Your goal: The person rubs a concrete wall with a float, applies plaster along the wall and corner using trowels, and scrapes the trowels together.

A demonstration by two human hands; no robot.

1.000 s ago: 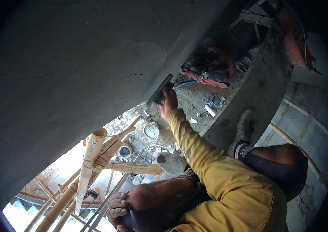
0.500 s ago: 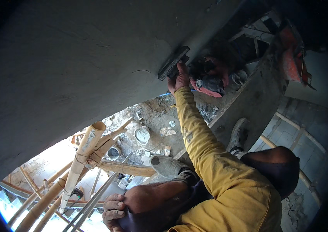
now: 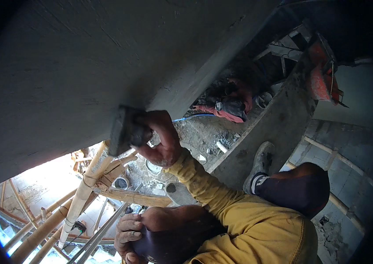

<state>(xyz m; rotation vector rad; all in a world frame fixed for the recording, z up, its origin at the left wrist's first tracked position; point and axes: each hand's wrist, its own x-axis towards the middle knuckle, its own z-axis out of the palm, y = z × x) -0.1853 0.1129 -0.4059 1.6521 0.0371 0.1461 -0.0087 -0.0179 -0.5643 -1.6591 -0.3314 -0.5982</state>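
Note:
My right hand point(image 3: 162, 141), in a yellow sleeve point(image 3: 221, 198), grips a dark plastering float point(image 3: 122, 130) by its handle, held at the lower edge of a grey plastered concrete surface point(image 3: 81, 61) that slopes across the upper left. My left hand point(image 3: 128, 233) rests curled over my bent left knee point(image 3: 158, 218), at the bottom of the view. My right shoe point(image 3: 261, 163) stands on a narrow concrete ledge point(image 3: 274, 123).
Bamboo scaffold poles point(image 3: 85, 185) rise at lower left above a drop. Below lie rubble, buckets point(image 3: 120, 184) and a blue hose point(image 3: 186, 117). Another person in red point(image 3: 232, 114) crouches below. An orange object point(image 3: 321, 77) sits at upper right; more poles point(image 3: 345, 207) run at right.
My right hand and the float have swept down and to the left along the plastered surface. My left hand stays on the knee.

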